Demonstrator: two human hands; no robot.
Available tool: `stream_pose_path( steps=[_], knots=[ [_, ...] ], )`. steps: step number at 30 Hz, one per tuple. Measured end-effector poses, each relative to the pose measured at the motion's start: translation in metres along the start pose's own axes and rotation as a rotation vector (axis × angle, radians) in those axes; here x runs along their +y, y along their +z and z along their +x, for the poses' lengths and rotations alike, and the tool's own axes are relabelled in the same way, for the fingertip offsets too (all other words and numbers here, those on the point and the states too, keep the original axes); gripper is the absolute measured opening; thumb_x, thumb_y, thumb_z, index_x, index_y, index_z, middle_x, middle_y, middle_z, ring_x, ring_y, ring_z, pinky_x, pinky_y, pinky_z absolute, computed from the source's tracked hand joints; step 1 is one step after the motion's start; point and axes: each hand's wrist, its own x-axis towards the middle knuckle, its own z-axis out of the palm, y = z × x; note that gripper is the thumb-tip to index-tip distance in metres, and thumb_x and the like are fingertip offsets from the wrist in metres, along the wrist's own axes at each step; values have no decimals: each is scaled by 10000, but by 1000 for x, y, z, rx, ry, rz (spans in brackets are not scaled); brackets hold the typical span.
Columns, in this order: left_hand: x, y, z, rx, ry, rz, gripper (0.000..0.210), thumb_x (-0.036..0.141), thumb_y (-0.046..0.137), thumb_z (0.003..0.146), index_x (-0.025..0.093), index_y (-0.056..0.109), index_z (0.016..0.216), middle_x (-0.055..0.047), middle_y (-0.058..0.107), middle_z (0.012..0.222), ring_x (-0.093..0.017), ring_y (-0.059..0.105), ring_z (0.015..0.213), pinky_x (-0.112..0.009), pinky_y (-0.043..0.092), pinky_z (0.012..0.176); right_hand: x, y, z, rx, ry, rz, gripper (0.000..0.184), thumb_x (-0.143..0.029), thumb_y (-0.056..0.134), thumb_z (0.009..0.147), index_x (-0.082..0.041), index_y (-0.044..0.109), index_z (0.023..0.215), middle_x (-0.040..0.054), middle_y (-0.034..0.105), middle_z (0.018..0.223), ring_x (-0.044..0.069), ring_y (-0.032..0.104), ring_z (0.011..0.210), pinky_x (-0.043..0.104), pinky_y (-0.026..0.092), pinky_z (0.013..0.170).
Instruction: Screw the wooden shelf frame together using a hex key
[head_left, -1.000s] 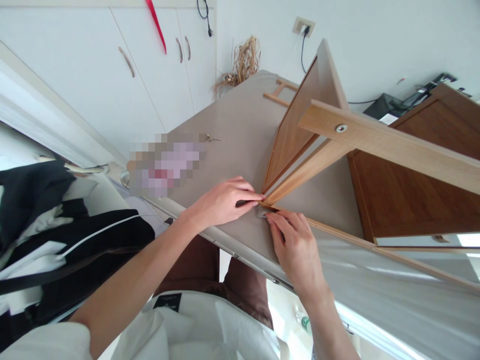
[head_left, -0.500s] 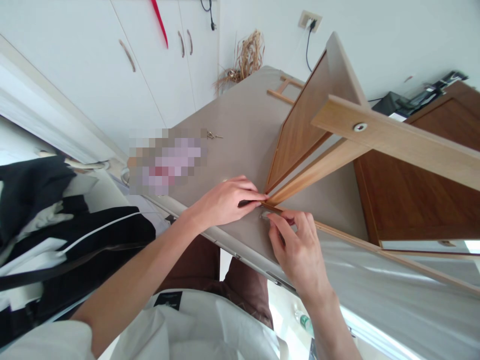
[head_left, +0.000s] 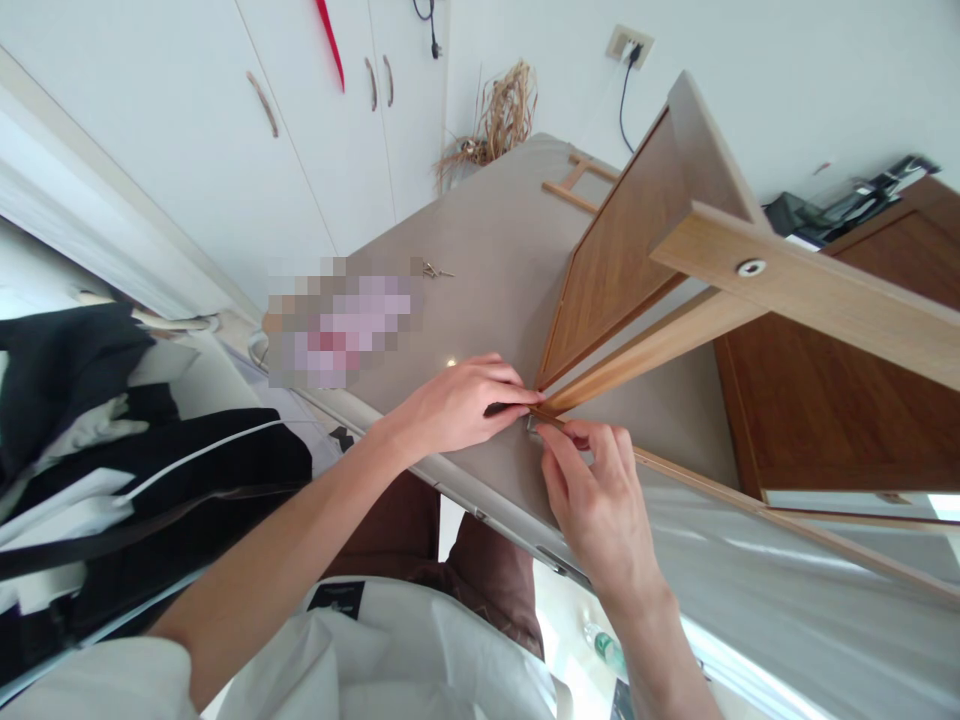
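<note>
A wooden frame with a brown panel (head_left: 611,255) stands tilted on the covered table (head_left: 487,235). At its near lower corner, my left hand (head_left: 472,405) is closed, thumb and fingers pinching the end of a wooden rail (head_left: 690,477). My right hand (head_left: 600,480) is closed just to the right, its fingertips around a small bent metal hex key (head_left: 532,424) held against the rail by the corner. The tool's far end is hard to make out. A crosspiece (head_left: 825,285) with a round metal fitting (head_left: 751,268) rises on the right.
Several screws (head_left: 435,271) lie on the table beside a blurred-out patch (head_left: 345,325). A small wooden frame piece (head_left: 574,190) lies at the back. On the right leans a darker wooden panel (head_left: 832,400). Dark clothes (head_left: 172,470) are heaped at the left, and a bottle (head_left: 606,648) is on the floor.
The hex key has turned and come closer to the rail with my right fingertips. My left hand keeps its pinch at the corner. The whole view has shifted slightly.
</note>
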Motion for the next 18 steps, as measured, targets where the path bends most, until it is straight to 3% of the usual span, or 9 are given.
stream_pose_path(
  steps=[18],
  knots=[
    [0, -1, -1, 1, 17, -13, 250, 215, 574, 984, 245, 753, 1155, -51, 742, 988, -182, 635, 959, -321, 550, 867, -5, -3, 5, 7, 22, -5, 262, -70, 599, 923, -122, 665, 1170, 114, 597, 1031, 218, 500, 892, 368, 492, 817]
  ],
)
